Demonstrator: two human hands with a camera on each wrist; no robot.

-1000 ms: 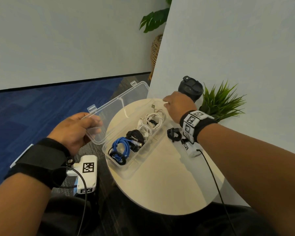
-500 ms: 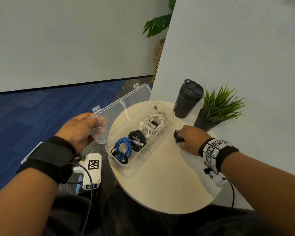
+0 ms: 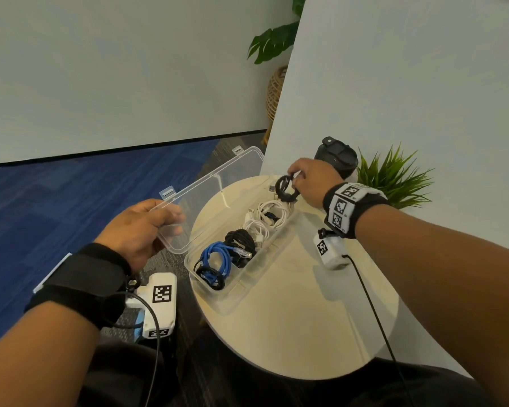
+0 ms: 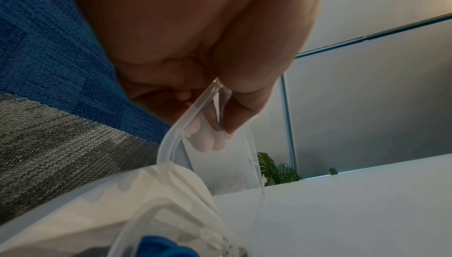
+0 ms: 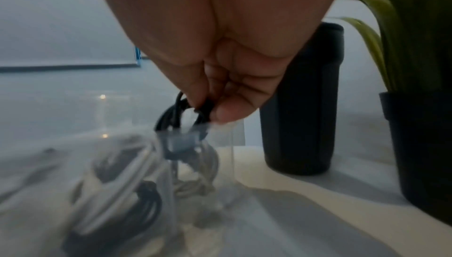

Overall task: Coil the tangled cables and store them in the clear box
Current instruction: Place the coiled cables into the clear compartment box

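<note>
A clear box (image 3: 249, 276) lies on the round table (image 3: 300, 324), holding coiled white cables (image 3: 269, 214), a black coil (image 3: 239, 240), a blue coil (image 3: 218, 257) and a small black coil (image 3: 210, 277). My left hand (image 3: 147, 227) pinches the near corner of the raised clear lid (image 3: 212, 192), seen close in the left wrist view with the lid edge (image 4: 195, 114) between the fingers (image 4: 210, 143). My right hand (image 3: 309, 180) pinches a small coiled black cable (image 3: 285, 189) above the box's far end; in the right wrist view this black cable (image 5: 176, 114) hangs just over the box rim.
A black tumbler (image 3: 337, 155) and a potted green plant (image 3: 394, 177) stand at the table's far right, close behind my right hand. A white partition wall runs along the right. Blue and grey carpet lies to the left below the table.
My right hand picked the small black coil off the table beside the box and carried it up and back to above the box's far end. My left hand kept holding the lid.
</note>
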